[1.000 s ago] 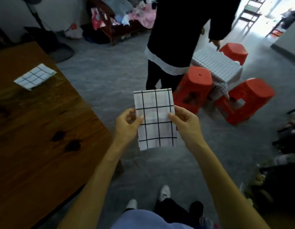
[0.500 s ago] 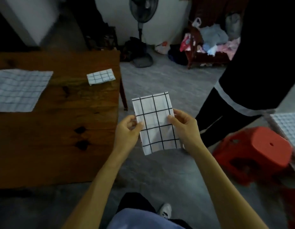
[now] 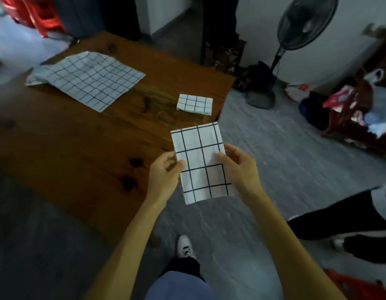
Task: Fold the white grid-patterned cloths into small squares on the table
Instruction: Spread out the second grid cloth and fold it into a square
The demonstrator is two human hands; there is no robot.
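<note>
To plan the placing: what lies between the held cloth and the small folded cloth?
Head view: only bare wooden table between held cloth and small folded cloth.

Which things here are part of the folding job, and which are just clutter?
Job: half-folded cloth held by left hand and right hand; folded square; unfolded cloth; table.
Clutter: standing fan; red stools; clothes pile.

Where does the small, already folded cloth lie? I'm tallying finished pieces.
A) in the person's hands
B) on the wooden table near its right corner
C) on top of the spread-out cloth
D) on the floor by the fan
B: the small folded cloth rests on the wooden table near its right corner, apart from the spread-out cloth.
</note>
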